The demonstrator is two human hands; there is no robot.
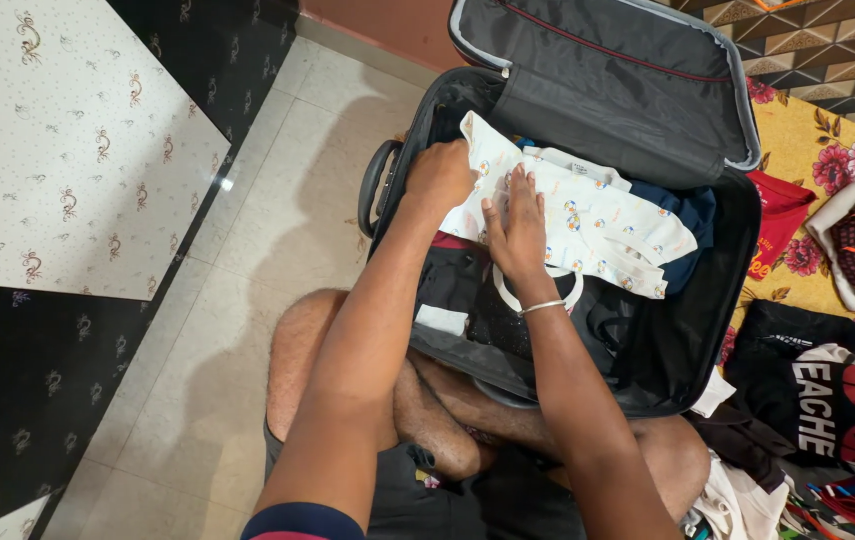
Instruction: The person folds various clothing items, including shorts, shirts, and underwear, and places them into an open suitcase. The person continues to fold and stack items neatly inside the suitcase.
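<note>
An open black suitcase (708, 330) lies on the floor in front of my crossed legs, its grey-lined lid (628, 80) raised at the back. A white garment with small coloured prints (598, 220) lies folded on top of dark clothes inside. My left hand (440, 175) grips the garment's left edge near the suitcase wall, fingers curled into the cloth. My right hand (518, 225) presses flat on the garment's middle, fingers spread, a thin bracelet on the wrist. A dark blue piece of clothing (693, 215) shows under the white one at the right.
A red garment (778, 225) and a black printed shirt (828, 400) lie in a pile on a yellow floral sheet (818, 150) at the right. A white patterned cabinet panel (68, 150) with black trim stands at the left. Pale floor tiles (248, 270) run between.
</note>
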